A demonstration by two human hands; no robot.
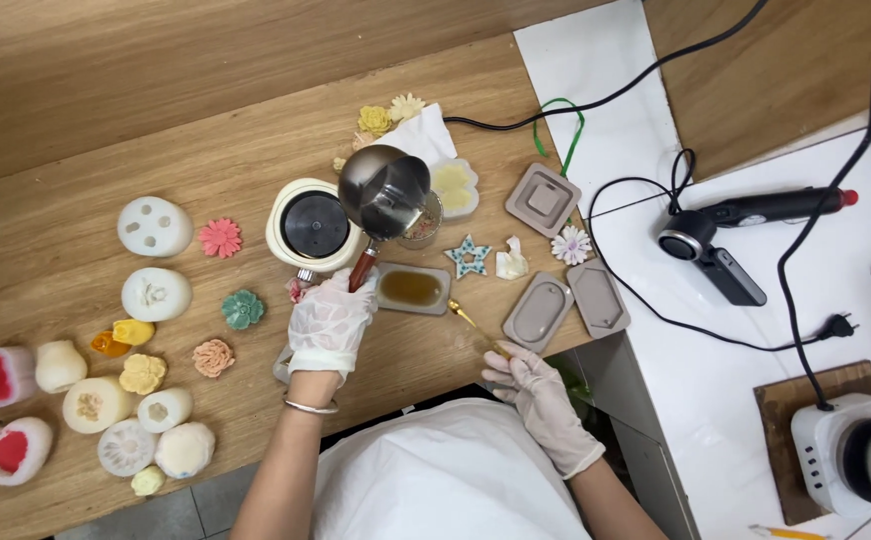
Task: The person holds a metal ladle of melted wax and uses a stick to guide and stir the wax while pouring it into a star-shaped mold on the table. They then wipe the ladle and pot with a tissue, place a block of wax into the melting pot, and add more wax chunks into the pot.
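Observation:
My left hand (331,325), in a white glove, grips the red handle of a small metal pitcher (386,190). The pitcher is tilted over a small glass cup (423,224) that stands beside a round cream warmer with a black top (313,226). My right hand (531,385), also gloved, holds a thin gold stick (468,318) whose tip reaches toward a grey rectangular mould filled with amber liquid (412,288). A blue star-shaped piece (470,256) lies just right of that mould.
Grey silicone moulds (541,199), (538,312), (598,298) lie at the wooden table's right edge. White round moulds (155,226) and coloured flower shapes (220,238) cover the left side. A black heat gun (721,235) with cables and a white appliance (841,450) sit on the white counter.

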